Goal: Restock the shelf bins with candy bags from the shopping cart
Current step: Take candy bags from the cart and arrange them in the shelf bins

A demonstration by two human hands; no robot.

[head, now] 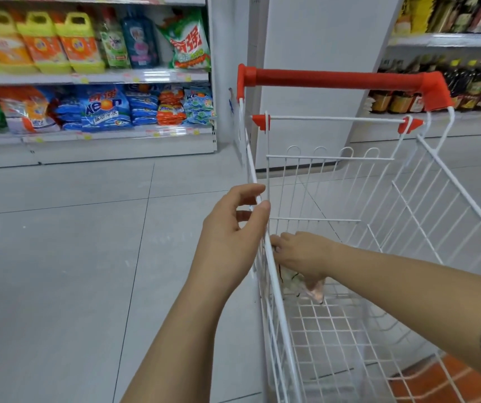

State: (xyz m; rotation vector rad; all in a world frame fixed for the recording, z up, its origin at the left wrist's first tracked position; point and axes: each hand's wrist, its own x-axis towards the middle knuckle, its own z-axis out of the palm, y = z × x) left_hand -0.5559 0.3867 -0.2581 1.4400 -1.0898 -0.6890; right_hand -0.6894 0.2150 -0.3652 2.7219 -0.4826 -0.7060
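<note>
Fingers first: the left hand (230, 231) is curling thumb and forefinger round the top rim of the shopping cart (283, 315) and steadying it, while the right hand (301, 254) is reaching down inside the basket, just past that rim. Directly under the right fingers (280, 241), against the wall the left fingers are holding, a clear candy bag (313, 289) is lying on the wire floor. The right fingers are bending down over it, but their tips are hidden, so I cannot tell whether they are clamping it yet. For a clean pick, I'm thinking the grip should be taking the bag by its gathered top, not the slack film. Then it should be lifting straight up past the rim wire before swinging out, with the left fingers keeping the cart from rolling. No candy bins are showing beyond the fingers, only detergent shelves (87, 80).
</note>
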